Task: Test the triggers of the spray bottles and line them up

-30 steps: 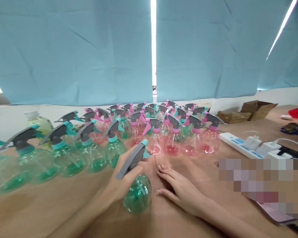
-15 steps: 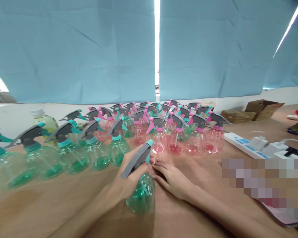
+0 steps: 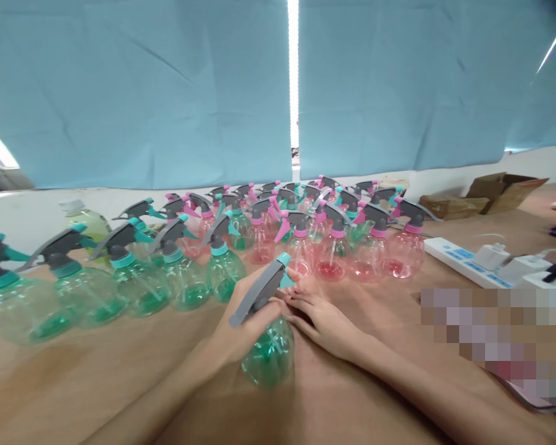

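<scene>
My left hand (image 3: 241, 327) is wrapped round the neck of a green spray bottle (image 3: 266, 355) with a grey trigger head and teal nozzle, which tilts on the brown table (image 3: 120, 371). My right hand (image 3: 322, 318) lies beside it on the right, fingers stretched together, their tips touching the bottle's neck under the nozzle. Behind stand rows of green spray bottles (image 3: 139, 281) on the left and pink spray bottles (image 3: 352, 253) in the middle.
A white power strip (image 3: 463, 259) with plugs and cables lies at the right. Cardboard boxes (image 3: 505, 188) sit at the far right by the wall. A pale yellow-green bottle (image 3: 83, 219) stands at the back left. Blue curtains hang behind.
My right hand has slid left from the bare table until its fingertips meet the bottle's neck. The left hand has kept hold of the bottle, which moved slightly forward.
</scene>
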Available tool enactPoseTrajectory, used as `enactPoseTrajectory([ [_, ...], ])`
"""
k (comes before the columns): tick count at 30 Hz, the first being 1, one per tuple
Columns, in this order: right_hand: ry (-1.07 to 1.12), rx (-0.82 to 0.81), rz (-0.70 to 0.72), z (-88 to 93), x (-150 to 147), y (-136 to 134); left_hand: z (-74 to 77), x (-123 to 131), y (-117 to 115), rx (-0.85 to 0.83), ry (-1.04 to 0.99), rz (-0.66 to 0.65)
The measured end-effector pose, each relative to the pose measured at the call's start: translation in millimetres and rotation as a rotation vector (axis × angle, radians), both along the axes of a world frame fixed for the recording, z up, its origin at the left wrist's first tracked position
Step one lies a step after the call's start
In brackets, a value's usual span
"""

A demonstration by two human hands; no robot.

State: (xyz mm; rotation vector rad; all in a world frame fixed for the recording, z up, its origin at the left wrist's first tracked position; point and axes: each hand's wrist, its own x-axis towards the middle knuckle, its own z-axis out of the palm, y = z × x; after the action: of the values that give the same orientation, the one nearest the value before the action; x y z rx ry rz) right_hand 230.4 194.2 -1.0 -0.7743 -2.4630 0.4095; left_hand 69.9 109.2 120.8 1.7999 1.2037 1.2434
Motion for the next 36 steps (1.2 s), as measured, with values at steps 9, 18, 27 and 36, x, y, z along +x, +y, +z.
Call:
enactPoseTrajectory([
  [9,-0.056,0.021,0.021,0.9,5,-2,-9.7,3,1,0.063,0.031,0.112],
  [18,-0.038,0.003,0.043,1.3,6,-2,-11.2,5,1,0.085,-0.019,0.094],
  [27,-0.008,0.005,0.039,-2.4,7,-1,-7.8,3,4,-0.018,0.001,0.025],
  [36,-0.067,0.028,0.044,1.5,8,-1,-11.5,1,5,-0.006,0.030,0.056],
])
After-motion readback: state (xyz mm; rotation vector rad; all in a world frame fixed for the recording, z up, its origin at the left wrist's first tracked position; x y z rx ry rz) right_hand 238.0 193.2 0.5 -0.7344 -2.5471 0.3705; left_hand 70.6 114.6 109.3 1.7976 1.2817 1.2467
